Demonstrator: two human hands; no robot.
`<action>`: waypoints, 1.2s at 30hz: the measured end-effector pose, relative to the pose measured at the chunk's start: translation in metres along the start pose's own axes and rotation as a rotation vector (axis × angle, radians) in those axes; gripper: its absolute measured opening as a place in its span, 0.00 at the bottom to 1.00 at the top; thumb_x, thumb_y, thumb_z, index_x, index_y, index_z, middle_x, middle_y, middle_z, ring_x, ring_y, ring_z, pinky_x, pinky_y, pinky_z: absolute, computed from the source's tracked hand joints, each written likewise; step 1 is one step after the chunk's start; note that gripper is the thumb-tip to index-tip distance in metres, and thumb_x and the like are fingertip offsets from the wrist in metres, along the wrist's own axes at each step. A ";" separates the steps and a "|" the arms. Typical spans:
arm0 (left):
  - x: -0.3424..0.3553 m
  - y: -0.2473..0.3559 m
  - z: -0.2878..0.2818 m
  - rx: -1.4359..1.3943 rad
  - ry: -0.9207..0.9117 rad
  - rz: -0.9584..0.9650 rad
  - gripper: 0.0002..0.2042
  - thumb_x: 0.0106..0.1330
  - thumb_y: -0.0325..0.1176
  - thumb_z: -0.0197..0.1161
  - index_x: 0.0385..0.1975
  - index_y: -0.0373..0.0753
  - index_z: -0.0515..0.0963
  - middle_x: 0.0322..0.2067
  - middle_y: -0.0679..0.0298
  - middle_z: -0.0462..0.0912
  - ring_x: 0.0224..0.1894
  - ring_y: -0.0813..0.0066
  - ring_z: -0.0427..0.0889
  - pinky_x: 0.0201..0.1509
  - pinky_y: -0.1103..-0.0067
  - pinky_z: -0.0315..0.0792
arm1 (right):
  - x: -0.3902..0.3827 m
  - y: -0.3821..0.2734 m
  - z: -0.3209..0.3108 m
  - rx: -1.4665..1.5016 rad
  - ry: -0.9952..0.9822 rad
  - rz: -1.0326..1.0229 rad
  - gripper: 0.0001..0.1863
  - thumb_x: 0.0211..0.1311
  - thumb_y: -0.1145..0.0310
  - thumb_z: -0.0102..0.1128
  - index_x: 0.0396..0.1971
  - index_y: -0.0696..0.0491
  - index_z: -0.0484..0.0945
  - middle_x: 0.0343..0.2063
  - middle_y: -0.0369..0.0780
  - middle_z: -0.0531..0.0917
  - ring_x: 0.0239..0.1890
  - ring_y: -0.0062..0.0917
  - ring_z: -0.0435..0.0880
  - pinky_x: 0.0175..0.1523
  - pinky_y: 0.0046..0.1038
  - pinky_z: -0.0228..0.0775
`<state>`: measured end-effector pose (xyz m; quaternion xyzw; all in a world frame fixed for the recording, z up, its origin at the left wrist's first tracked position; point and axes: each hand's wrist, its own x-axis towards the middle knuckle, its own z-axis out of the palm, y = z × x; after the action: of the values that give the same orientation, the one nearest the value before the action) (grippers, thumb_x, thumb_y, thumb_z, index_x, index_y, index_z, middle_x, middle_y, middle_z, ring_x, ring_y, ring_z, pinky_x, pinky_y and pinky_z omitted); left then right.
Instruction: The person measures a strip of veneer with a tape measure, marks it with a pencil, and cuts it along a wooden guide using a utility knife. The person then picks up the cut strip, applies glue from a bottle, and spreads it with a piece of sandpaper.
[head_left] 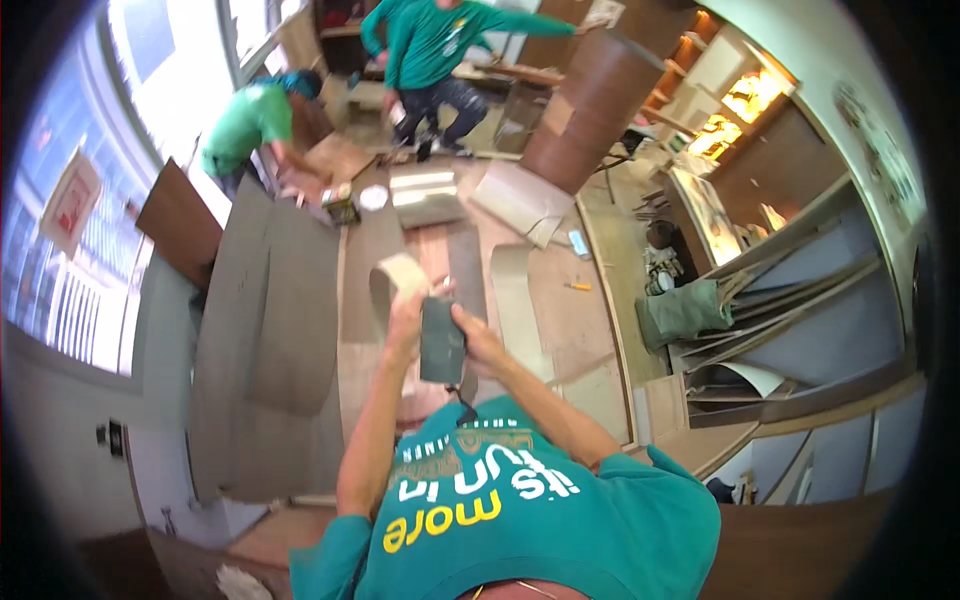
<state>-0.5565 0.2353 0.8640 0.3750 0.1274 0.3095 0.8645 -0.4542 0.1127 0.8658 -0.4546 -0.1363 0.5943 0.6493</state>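
A dark grey-green flat rectangular piece [442, 340] is held upright between my two hands, in front of my chest. Its kind is not clear. My left hand [404, 322] is closed at its left edge, and a pale cream curled strip [404, 274] rises from the same fingers. My right hand [484, 346] grips the right edge, thumb near the top corner. A short black cord [463, 404] shows just below the piece. Beneath my hands lies a work surface [590, 340] with brown and grey sheets on it.
Large grey-brown sheets [295, 330] stand at the left. A pale curved sheet [518, 310] and a yellow-handled tool [578, 287] lie to the right. Beyond are a silvery roll [425, 195], a tin [341, 206], a tall brown roll [590, 110] and co-workers in green [245, 130].
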 end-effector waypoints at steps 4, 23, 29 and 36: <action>-0.011 0.059 -0.018 -0.054 -0.143 0.005 0.37 0.66 0.38 0.61 0.69 0.27 0.50 0.68 0.48 0.61 0.68 0.51 0.67 0.68 0.59 0.68 | 0.016 -0.054 -0.036 -0.594 0.029 -0.257 0.25 0.76 0.51 0.46 0.50 0.59 0.79 0.45 0.38 0.82 0.47 0.21 0.78 0.56 0.28 0.69; 0.010 0.078 0.012 0.936 -0.517 -0.553 0.26 0.67 0.32 0.58 0.65 0.38 0.64 0.49 0.59 0.79 0.47 0.73 0.80 0.50 0.75 0.76 | 0.061 -0.130 -0.052 -0.927 -0.700 -0.366 0.24 0.74 0.54 0.48 0.60 0.55 0.74 0.54 0.44 0.80 0.57 0.29 0.76 0.65 0.31 0.63; 0.090 0.104 0.040 0.791 -0.681 -0.641 0.29 0.69 0.47 0.59 0.66 0.40 0.67 0.50 0.57 0.80 0.48 0.73 0.80 0.53 0.71 0.76 | 0.053 -0.157 -0.091 -1.321 -0.457 -0.673 0.17 0.72 0.60 0.51 0.46 0.57 0.79 0.45 0.45 0.81 0.52 0.34 0.77 0.60 0.34 0.67; 0.061 0.047 -0.007 -0.071 -0.394 -0.359 0.48 0.63 0.68 0.53 0.70 0.30 0.54 0.68 0.45 0.61 0.68 0.44 0.63 0.72 0.47 0.55 | 0.061 -0.168 -0.093 -0.789 -0.397 -0.161 0.19 0.76 0.56 0.47 0.42 0.58 0.78 0.33 0.33 0.77 0.34 0.18 0.74 0.41 0.23 0.68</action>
<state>-0.5329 0.3026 0.8946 0.3691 0.0101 0.0766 0.9262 -0.2631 0.1472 0.9186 -0.5325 -0.5094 0.5202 0.4316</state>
